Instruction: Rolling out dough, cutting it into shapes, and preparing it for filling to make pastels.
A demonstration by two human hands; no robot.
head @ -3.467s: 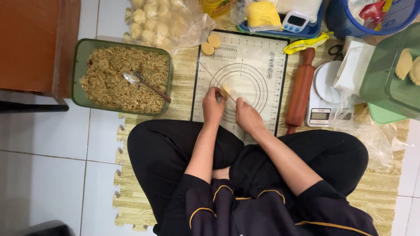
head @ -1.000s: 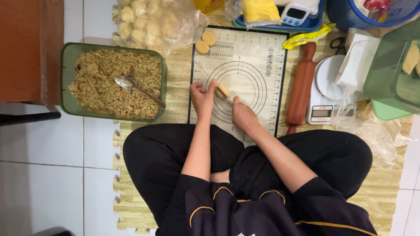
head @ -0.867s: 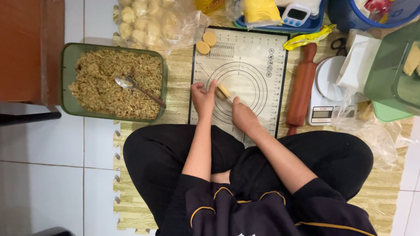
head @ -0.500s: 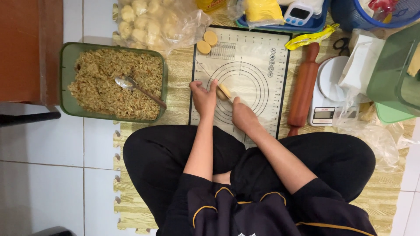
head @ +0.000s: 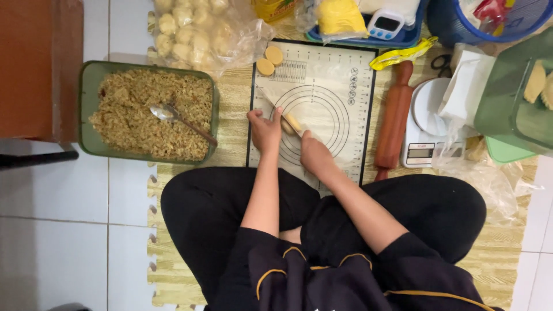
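On a woven yellow floor mat (head: pixel 230 132), seen from the head camera: seated cross-legged in black clothes, working at a white silicone pastry mat printed with black concentric circles (head: pixel 328 92). Left hand (head: pixel 266 130) resting on the pastry mat's near-left part, fingers curled and pressed down beside a small pale yellow piece of dough (head: pixel 292 122). Right hand (head: pixel 314 154) just beside it, fingers closed around one end of a thin, long tool (head: pixel 276 109) angled up and to the left across the dough; exact kind of tool too small to tell. Lying at the pastry mat's far-left corner, two round flat yellow dough discs (head: pixel 269 61). Left of the mat, a green rectangular tray of brown shredded filling (head: pixel 86 109) with a metal spoon (head: pixel 175 118) lying in it. Beyond that tray, a clear plastic bag of pale dough balls (head: pixel 196 29). Right of the pastry mat, a reddish-brown wooden rolling pin (head: pixel 394 118), and next to it a white digital kitchen scale (head: pixel 426 135).
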